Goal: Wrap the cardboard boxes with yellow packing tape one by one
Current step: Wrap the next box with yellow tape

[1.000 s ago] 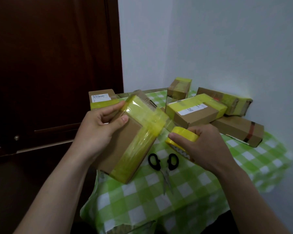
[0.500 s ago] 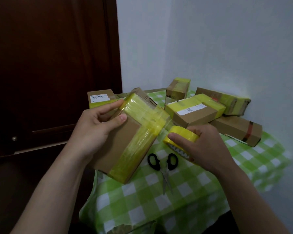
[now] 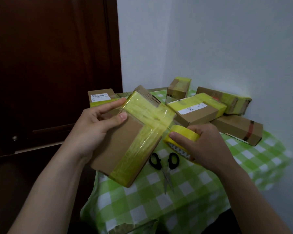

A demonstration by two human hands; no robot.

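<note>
The left hand [image 3: 95,125] grips a partly taped cardboard box [image 3: 123,149] over the surface's [image 3: 243,166] near-left edge. Just right, the right hand [image 3: 206,146] grips the yellow tape roll [image 3: 183,135]. Black scissors [image 3: 166,166] lie underneath; other boxes [image 3: 198,114] crowd the far side.

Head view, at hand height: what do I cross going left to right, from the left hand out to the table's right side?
Left hand → held cardboard box → yellow tape roll → right hand gripping it → brown box with a dark red band. Scissors left out: they lie lower, spanning box edge and roll.
</note>
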